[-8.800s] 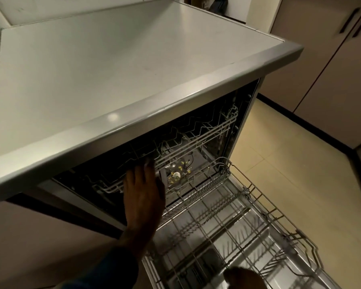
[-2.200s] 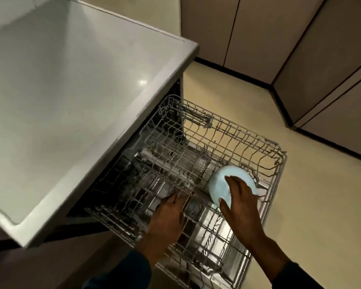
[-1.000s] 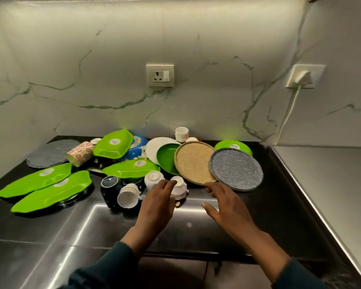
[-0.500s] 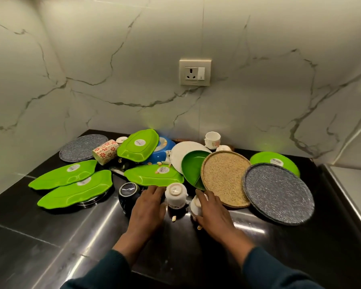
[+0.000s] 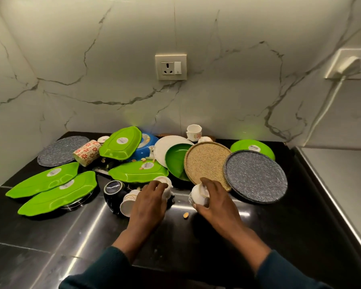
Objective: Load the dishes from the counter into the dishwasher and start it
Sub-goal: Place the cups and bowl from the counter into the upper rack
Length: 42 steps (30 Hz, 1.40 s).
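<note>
Change: right hand (image 5: 215, 202) has lifted its white cup (image 5: 198, 195) off the black table (image 5: 279, 226).
Left hand (image 5: 150, 202): fingers curled on another white cup (image 5: 165, 184).
Dishes: heaped behind, beside tan plate (image 5: 206, 161).

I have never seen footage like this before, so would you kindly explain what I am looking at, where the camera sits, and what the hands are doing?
There is no machine here: a person wears a wide-angle camera on the head, so the single view looks forward and down at their own two hands. They stand at a black counter piled with dishes for the dishwasher: leaf-shaped green trays, a blue bowl, a white plate, a woven beige plate, a speckled grey plate, and several small cups. The right hand grips a small white cup. The left hand reaches over another white cup, its fingertips on it; whether it grips it yet is unclear.
</note>
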Motion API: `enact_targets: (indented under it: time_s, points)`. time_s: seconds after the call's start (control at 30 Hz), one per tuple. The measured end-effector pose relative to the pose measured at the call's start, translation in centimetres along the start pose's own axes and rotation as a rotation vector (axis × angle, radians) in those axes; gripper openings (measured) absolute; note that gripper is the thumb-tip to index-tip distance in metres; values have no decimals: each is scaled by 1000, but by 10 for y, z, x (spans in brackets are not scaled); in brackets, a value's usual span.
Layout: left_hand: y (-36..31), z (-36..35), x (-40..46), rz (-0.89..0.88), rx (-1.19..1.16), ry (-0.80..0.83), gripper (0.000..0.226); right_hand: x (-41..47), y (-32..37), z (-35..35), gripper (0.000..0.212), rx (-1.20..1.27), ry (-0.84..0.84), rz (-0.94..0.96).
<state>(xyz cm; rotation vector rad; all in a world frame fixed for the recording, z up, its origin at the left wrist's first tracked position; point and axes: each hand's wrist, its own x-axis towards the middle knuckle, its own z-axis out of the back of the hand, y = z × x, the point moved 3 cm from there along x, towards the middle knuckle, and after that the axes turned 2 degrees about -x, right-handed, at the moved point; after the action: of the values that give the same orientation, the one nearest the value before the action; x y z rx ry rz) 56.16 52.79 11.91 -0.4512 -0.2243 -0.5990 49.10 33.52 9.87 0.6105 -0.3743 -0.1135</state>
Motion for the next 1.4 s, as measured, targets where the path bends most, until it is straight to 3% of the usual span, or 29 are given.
enact_targets:
  time_s: [0.43,0.63,0.77,0.93,1.23,1.4]
  points:
    - [-154,-58,-66,-385,-180,254,40,-190,-46,87,69,-64,-244,-298]
    - [-247,-89,-104,-681,-221,276,14,-303,-76,132,68,-144,-430,-559]
    - [-307,-115,-143,-904,-236,360,23,-387,-93,147,68,-176,-492,-800]
    - [-373,-166,-205,-1105,-217,597,34,-486,-121,157,73,-183,-500,-1033]
    - [-473,-258,-295,-1122,-138,929,42,-611,-183,171,64,-60,-576,-1272]
    - [-508,-307,-328,-1106,-110,997,44,-649,-232,160,60,11,-502,-1332]
